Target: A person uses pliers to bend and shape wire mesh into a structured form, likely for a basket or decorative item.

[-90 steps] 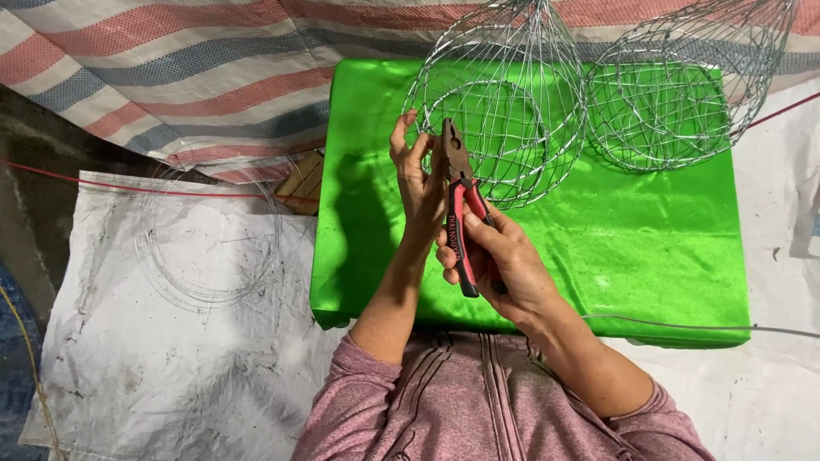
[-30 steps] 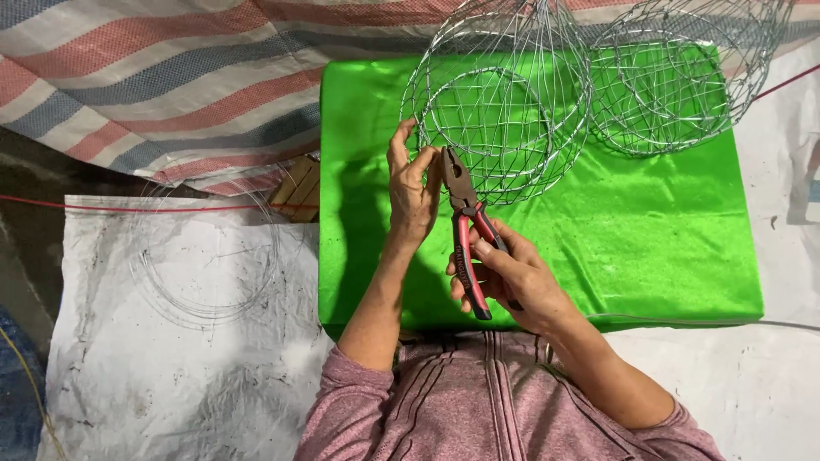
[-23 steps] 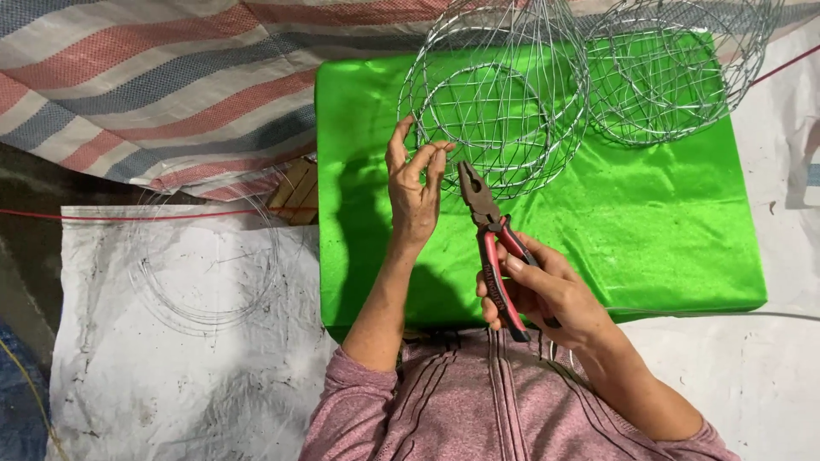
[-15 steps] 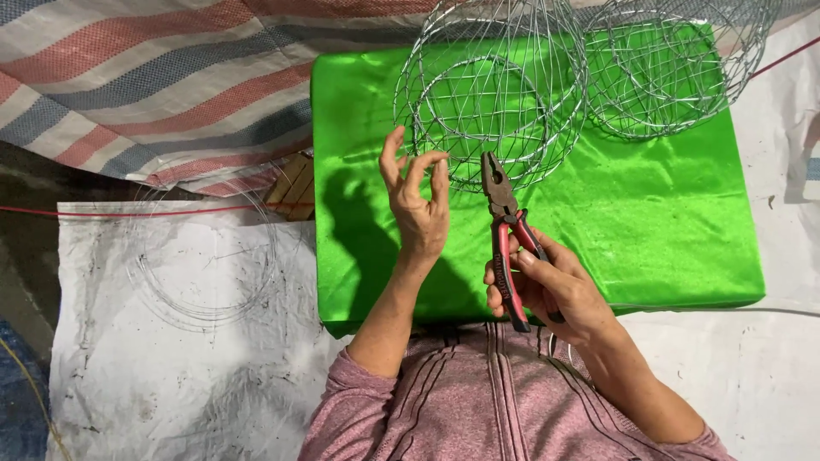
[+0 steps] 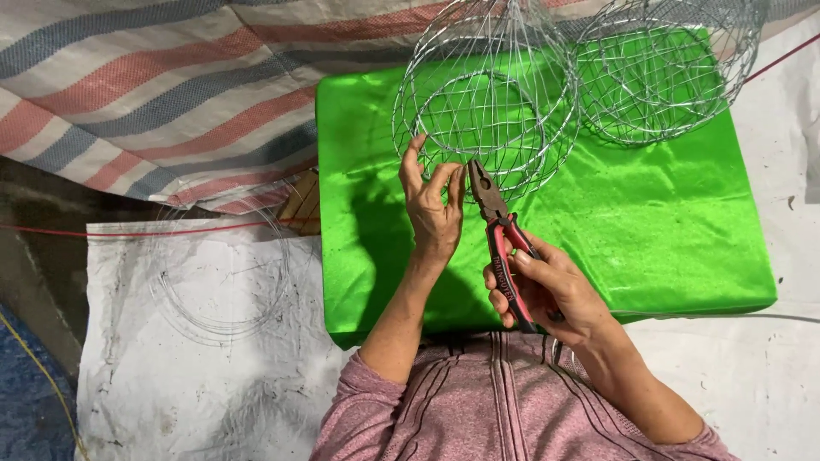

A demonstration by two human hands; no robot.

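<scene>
A bright green cushion lies on a floor covered by a white sack sheet, with a striped red, blue and white tarp beyond its far-left corner. 2 wire baskets rest along the cushion's far edge: the near wire basket sits at the far middle, the second basket at the far-right corner, the 2 touching or nearly so.

Your left hand pinches the near basket's lower rim, thumb and fingers closed on the wire. Your right hand grips the red-handled pliers by both handles.

Half a second ago the pliers stood apart to the right of your left hand; now their nose is tipped in and sits just beside your left fingertips at the rim. That suggests you are bringing the tool back onto the wire you pinch. Whether the nose has closed on a strand cannot be told.
</scene>
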